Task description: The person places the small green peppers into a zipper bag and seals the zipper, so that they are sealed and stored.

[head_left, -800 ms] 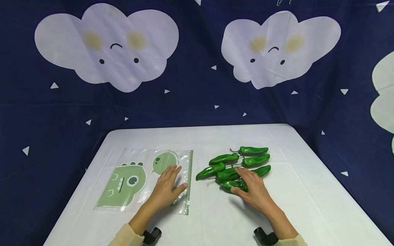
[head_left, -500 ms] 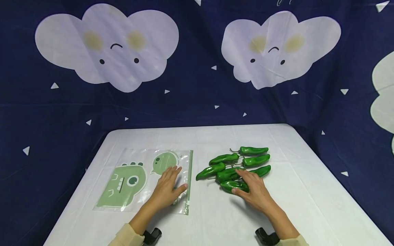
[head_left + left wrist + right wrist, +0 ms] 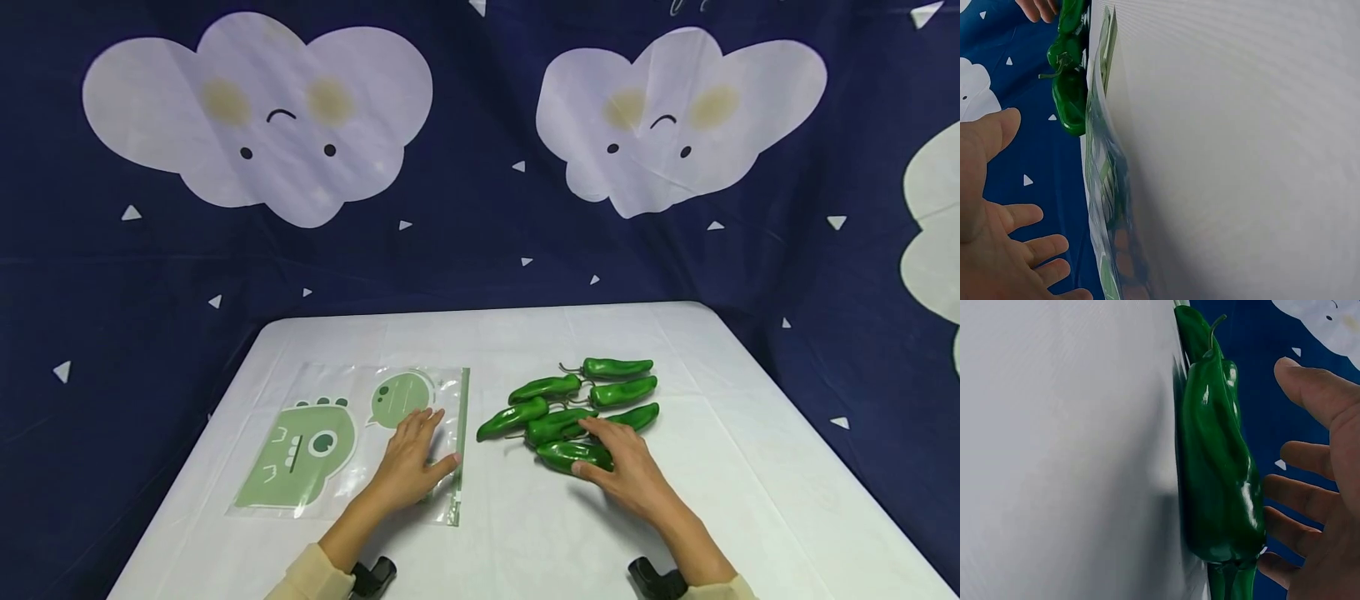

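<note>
My left hand (image 3: 408, 467) hovers with spread fingers over the right part of a clear zip bag (image 3: 360, 492) printed with green cartoon figures. The left wrist view shows a gap between its fingers and the bag (image 3: 1100, 181). My right hand (image 3: 630, 467), fingers relaxed and parted, is over the near right side of a group of green peppers (image 3: 555, 427). Nearest to it lies one glossy pepper (image 3: 1219, 469), its near end close to the thumb. Nothing is held by either hand. Part of the pepper behind the right fingers is hidden.
A white-covered table (image 3: 525, 533) bears the bag on the left and several peppers on the right. The bag's green zip edge (image 3: 462, 433) faces the peppers. Behind the table hangs a dark blue cloth (image 3: 480, 200) with clouds and small triangles.
My right hand has shifted slightly to the right and towards me, uncovering more of the nearest pepper. The left hand has barely moved; bag and peppers stay where they were.
</note>
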Available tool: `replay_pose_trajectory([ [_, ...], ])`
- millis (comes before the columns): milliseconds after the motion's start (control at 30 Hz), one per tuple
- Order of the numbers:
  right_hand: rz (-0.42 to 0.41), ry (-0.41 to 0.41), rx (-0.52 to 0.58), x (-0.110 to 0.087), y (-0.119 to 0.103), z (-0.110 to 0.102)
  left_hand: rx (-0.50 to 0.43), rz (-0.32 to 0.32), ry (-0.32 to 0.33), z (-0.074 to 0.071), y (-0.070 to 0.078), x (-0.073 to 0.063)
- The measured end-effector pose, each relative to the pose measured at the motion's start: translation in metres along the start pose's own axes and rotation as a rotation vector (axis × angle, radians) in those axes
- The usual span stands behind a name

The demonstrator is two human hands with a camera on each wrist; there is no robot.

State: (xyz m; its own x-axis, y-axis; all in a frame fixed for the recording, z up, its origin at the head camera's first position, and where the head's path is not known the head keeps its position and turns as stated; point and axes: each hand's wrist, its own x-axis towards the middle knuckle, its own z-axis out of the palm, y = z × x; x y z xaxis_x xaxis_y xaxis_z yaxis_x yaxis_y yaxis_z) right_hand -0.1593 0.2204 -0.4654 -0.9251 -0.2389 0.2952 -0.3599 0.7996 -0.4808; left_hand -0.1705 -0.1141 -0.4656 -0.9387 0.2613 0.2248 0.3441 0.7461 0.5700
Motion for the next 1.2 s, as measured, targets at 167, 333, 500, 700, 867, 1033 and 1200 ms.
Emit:
replay_pose_trajectory([
  [167, 0.010, -0.001, 0.021, 0.000, 0.003, 0.000, 0.002, -0.001, -0.001, 0.001, 0.002, 0.001],
  [333, 0.018, 0.007, 0.047, 0.000, 0.006, -0.001, 0.008, 0.002, -0.004, 0.002, 0.003, 0.001],
  [500, 0.006, 0.032, 0.044, -0.001, 0.008, -0.001, 0.009, 0.005, -0.015, 0.004, 0.002, 0.002],
  [700, 0.008, 0.039, 0.024, -0.004, 0.010, -0.001, 0.012, 0.008, -0.024, 0.006, 0.003, 0.002],
  [867, 0.022, 0.036, 0.017, -0.006, 0.012, -0.002, 0.017, 0.008, -0.039, 0.006, 0.005, 0.001],
  [1033, 0.052, 0.024, 0.033, -0.009, 0.016, 0.000, 0.008, 0.009, -0.059, 0.007, 0.006, 0.002],
  [1200, 0.073, 0.006, 0.040, -0.011, 0.019, 0.000, -0.019, -0.003, -0.056, 0.009, 0.006, 0.002],
])
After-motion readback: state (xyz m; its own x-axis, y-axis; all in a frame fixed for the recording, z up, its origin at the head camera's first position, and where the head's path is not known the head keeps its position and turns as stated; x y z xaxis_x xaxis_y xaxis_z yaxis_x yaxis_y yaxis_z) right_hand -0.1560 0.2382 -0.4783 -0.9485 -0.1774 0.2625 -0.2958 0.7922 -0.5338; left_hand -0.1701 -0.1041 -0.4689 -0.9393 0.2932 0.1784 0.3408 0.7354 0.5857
